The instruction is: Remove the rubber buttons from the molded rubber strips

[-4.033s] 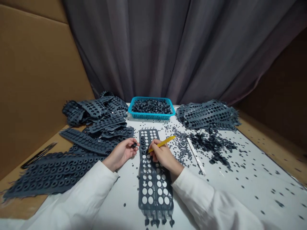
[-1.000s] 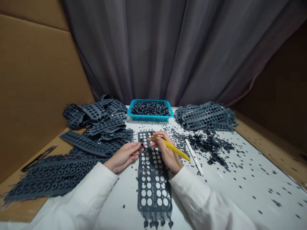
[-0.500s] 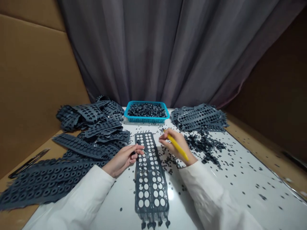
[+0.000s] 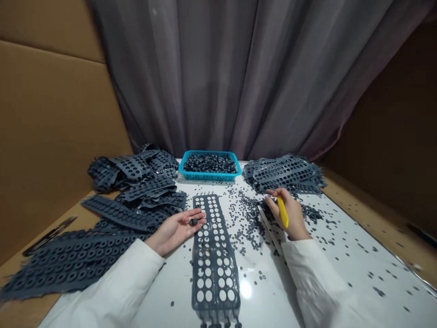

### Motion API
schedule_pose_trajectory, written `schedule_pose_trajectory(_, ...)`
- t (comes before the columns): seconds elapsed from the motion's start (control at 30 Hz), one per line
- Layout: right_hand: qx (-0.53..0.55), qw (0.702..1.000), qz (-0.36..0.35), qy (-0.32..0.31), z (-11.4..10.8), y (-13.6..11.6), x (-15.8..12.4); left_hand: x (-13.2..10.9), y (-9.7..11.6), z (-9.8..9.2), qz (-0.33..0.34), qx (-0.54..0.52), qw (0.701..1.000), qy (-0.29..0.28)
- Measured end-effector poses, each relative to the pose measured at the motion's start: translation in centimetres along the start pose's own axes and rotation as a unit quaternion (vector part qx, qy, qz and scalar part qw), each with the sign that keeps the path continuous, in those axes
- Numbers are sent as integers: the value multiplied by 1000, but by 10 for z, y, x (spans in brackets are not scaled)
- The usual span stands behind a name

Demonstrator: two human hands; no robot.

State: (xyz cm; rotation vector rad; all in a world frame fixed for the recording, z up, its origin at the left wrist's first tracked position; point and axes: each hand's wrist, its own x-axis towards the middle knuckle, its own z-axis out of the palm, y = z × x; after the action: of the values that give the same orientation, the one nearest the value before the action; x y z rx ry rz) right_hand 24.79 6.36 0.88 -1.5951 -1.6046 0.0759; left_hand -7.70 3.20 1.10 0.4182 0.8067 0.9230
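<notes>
Far left, thread snips point(image 4: 49, 236) lie on the wooden bench point(image 4: 20, 264), next to stacked grey rubber sheets point(image 4: 68, 259). The left hand point(image 4: 175, 230) rests palm up, fingers loosely extended, with thumb and fingertip apparently pinching a small dark rubber plug point(image 4: 194, 222); a light pinch suits a piece this small. The plug sits just beside a perforated grey sheet point(image 4: 214, 255) lying flat on a white board point(image 4: 259, 291), its holes showing white. Beyond is a blue basket point(image 4: 209, 176) of dark pieces. The right hand point(image 4: 289, 215), fingers curled and close together, grips a yellow spatula point(image 4: 282, 212) above scattered rubber bits point(image 4: 247, 225).
</notes>
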Motion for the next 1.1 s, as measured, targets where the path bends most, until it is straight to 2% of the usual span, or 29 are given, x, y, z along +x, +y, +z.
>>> schedule_pose_trajectory(0.13,100,993,-12,-56,10,-33,-11,-14,3,20,20,32,999,-38)
schedule_pose_trajectory(0.27,200,972,-7,-119,19,-55,-29,-20,7,43,37,94,994,-44)
schedule_pose_trajectory(0.37,303,936,53,-172,27,-69,-40,-10,10,46,122,189,974,-8)
schedule_pose_trajectory(0.47,389,877,135,-247,41,-86,-45,6,12,34,195,303,932,34)
schedule_pose_trajectory(0.53,394,856,168,-289,56,-98,-44,13,12,24,211,363,906,45)
schedule_pose_trajectory(0.6,379,856,188,-297,72,-109,-42,16,10,14,237,437,866,50)
schedule_pose_trajectory(0.67,365,869,183,-279,87,-115,-39,15,7,7,267,508,817,47)
schedule_pose_trajectory(0.73,356,880,172,-263,98,-116,-38,14,5,3,288,566,772,34)
schedule_pose_trajectory(0.83,352,882,159,-270,106,-112,-40,14,2,0,299,626,720,12)
schedule_pose_trajectory(0.93,350,879,138,-291,107,-109,-42,16,1,-2,304,663,684,3)
schedule_pose_trajectory(1.1,340,880,117,-309,108,-111,-43,17,3,-3,306,698,647,3)
